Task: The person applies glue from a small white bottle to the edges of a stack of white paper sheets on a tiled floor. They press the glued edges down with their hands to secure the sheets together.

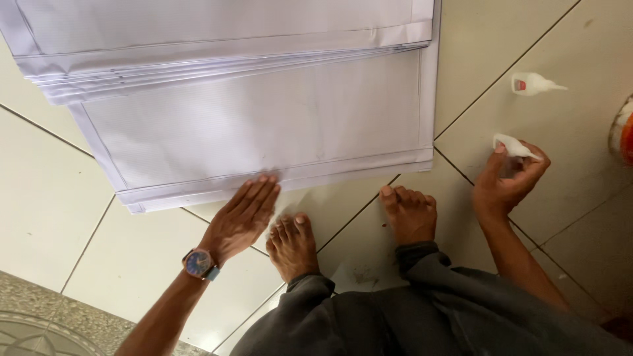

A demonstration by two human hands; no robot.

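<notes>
My left hand (242, 217), with a wristwatch (199, 263) on its wrist, lies flat with fingers spread on the near edge of a large white folded sheet (264, 125) on the tiled floor. My right hand (504, 184) grips a small white glue bottle (514, 146) just above the floor, to the right of the sheet. A second small white glue bottle (533, 84) with a red label lies on the tiles beyond it. My two bare feet (293, 244) (410, 212) rest on the floor between the hands.
A stack of similar white folded sheets (217, 39) lies on top of the far part of the big sheet. A round orange and white object (623, 132) sits at the right edge. A speckled grey floor strip (39, 316) runs at the bottom left.
</notes>
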